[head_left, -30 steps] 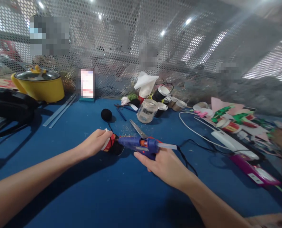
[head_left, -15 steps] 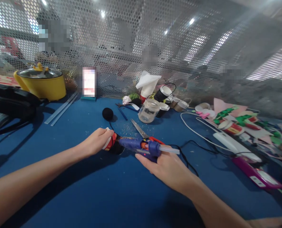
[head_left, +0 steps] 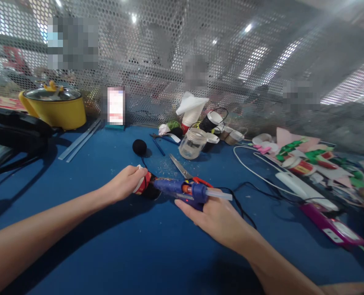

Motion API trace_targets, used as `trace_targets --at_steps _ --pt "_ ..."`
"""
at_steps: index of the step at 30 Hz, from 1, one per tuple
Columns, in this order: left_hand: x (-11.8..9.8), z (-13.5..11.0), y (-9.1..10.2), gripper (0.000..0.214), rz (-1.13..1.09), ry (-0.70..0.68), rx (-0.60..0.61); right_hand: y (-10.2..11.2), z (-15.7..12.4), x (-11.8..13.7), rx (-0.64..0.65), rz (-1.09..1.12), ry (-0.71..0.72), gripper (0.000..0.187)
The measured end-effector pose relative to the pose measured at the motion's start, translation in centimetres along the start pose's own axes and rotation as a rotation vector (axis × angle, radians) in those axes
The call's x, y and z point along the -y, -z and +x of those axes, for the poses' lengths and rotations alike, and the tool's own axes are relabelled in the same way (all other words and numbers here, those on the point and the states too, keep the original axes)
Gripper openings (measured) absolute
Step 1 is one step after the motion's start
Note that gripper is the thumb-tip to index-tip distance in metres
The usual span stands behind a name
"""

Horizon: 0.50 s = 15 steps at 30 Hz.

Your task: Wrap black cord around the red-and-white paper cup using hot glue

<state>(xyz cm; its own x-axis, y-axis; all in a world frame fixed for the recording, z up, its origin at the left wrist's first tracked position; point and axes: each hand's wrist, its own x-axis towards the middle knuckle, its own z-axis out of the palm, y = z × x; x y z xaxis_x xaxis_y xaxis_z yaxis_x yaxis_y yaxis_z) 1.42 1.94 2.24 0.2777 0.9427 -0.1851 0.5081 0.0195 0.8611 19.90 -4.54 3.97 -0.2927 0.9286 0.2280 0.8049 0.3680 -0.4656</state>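
Note:
My left hand [head_left: 125,183] grips a small red, white and black craft piece [head_left: 144,187] resting on the blue table [head_left: 114,246]. My right hand [head_left: 214,215] holds a blue glue gun [head_left: 184,189] lying sideways, its nozzle pointed left against the craft piece. A clear glue stick [head_left: 218,194] sticks out of the gun's back end. The gun's black cord [head_left: 246,192] trails off to the right.
Scissors [head_left: 182,169] with red handles lie just behind the gun. A black pompom [head_left: 139,147], a glass jar [head_left: 193,144], cups, a yellow pot [head_left: 55,107], a phone [head_left: 116,106], a white cable [head_left: 261,172], a pink box [head_left: 332,227] and coloured craft scraps [head_left: 307,157] surround the work spot. A perforated metal screen [head_left: 182,61] backs the table.
The view shifted slightly. My right hand with the glue gun edged a little toward the craft piece; my left hand stayed put.

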Motion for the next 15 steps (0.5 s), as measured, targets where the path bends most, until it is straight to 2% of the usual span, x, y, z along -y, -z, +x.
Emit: trace_targets --at_steps 15 --pt "0.23 -0.04 -0.01 0.031 0.022 -0.022 -0.014 -0.22 -0.08 -0.14 -0.013 -0.006 0.048 0.014"
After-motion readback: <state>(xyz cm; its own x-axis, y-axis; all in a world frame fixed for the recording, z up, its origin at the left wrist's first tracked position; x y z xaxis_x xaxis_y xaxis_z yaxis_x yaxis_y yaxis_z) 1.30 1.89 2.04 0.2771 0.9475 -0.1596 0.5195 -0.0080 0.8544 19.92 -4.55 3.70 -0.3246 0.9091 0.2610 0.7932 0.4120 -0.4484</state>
